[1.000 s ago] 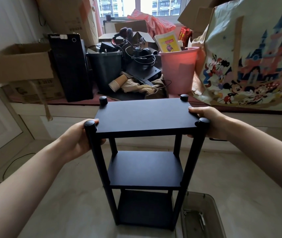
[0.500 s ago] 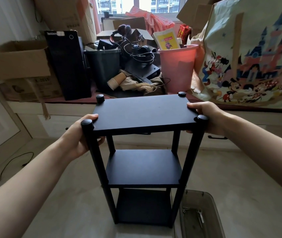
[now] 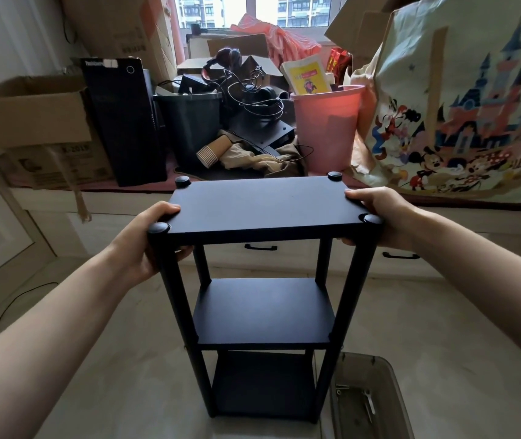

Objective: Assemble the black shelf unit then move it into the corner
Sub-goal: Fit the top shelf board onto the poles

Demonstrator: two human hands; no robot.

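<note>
The black shelf unit (image 3: 262,210) stands upright in front of me, with three boards, four round posts and caps at the top corners. My left hand (image 3: 140,245) grips the left edge of the top board, thumb on top and fingers curled underneath. At the right edge my right hand (image 3: 379,217) holds the same board in the same way. The unit's feet are near the floor; whether they touch it I cannot tell.
A smoky plastic bin (image 3: 370,397) with small hardware lies on the floor right of the unit. Behind it a window ledge (image 3: 47,198) carries cardboard boxes, a black computer tower (image 3: 123,122), a dark bin, a pink bucket (image 3: 325,128) and a large cartoon-print bag (image 3: 461,106). Drawer handles sit below the ledge.
The shelf unit, held in both hands, has shifted slightly up and to the left in view, toward the ledge. Both grips are unchanged.
</note>
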